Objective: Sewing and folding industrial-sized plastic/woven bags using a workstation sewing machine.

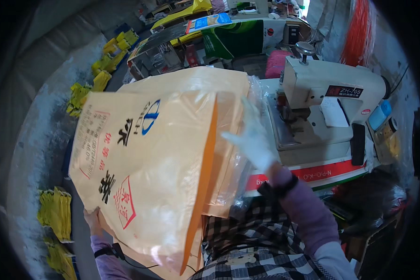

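A large tan woven sack (pixel 172 140) with blue, black and red print lies slanted before me, its orange inside showing along the right edge. My left hand (pixel 92 218) grips its lower left edge, thumb side showing and the other fingers hidden beneath. More tan sacks (pixel 233 88) lie flat under it, with clear plastic liner (pixel 240 186) sticking out at their right side. My right hand (pixel 254 137), in a white glove, is open over the sacks' right edge, fingers spread, holding nothing. To its right stands a white sewing machine (pixel 331 79).
Bundles of folded yellow sacks (pixel 56 214) line the floor at left. A pink thread cone (pixel 275 64) stands behind the machine; red strands (pixel 358 32) hang at upper right. A blue bottle (pixel 379 115) is beside the machine. Another worktable (pixel 172 42) stands farther back.
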`<state>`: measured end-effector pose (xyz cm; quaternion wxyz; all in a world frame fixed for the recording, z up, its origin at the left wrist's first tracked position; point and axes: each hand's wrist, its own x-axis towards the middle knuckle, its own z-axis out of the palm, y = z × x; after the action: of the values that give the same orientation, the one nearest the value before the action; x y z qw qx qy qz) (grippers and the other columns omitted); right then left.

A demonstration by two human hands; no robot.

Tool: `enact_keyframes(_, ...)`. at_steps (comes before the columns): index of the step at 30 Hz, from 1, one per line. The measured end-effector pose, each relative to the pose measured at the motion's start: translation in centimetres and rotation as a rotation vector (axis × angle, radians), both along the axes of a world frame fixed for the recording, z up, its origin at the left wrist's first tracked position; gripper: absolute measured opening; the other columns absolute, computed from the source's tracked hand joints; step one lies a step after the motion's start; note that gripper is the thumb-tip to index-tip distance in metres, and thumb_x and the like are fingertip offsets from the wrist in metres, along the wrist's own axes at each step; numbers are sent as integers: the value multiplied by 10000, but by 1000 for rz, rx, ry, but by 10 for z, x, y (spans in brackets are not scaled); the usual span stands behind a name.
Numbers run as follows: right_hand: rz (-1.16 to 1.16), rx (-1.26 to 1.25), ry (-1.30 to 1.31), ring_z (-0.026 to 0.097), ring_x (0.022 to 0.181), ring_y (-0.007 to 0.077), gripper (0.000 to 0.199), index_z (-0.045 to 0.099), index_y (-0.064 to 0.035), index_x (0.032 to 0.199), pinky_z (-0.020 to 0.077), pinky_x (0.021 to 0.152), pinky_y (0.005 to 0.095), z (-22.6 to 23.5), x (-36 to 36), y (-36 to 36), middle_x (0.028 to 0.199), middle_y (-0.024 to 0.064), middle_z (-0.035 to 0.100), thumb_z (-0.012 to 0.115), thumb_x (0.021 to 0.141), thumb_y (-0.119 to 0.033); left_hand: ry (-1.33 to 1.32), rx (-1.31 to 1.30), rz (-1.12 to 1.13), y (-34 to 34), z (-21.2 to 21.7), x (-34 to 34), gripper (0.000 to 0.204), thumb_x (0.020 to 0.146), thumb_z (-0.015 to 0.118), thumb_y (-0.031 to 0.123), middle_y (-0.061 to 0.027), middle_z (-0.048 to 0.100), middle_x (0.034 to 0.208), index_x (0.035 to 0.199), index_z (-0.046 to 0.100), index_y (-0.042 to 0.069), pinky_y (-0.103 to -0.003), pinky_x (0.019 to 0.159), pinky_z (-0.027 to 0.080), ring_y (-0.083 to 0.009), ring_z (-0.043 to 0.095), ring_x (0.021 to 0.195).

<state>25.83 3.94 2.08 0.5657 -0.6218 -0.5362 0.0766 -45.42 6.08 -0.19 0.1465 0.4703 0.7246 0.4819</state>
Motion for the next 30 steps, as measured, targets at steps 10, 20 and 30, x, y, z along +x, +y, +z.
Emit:
enact_keyframes(10,245,-331,-398,636,851,342,162,648,-51,886,500,739,448,-10,-48,66,875,153,664,620,789,-178,507,-114,-1035,121,85,292,492,1017,441,239,-163,392,1481,1442,370,2,-349,1132,252,-256,343,1391)
enact_keyframes(20,79,-23,-202,623,881,366,302,613,-83,1041,500,801,424,-103,25,12,886,176,629,673,746,-93,924,-361,-935,176,-11,360,787,842,532,651,-159,105,1599,1510,262,333,-719,1060,79,-502,76,1428)
enact_keyframes(30,461,-338,476,638,1063,212,417,679,-17,1131,468,954,292,-152,32,16,1093,121,705,491,786,125,1176,23,-1464,20,-17,474,683,797,663,524,-121,263,1560,1407,468,285,-679,1084,104,-483,147,1420)
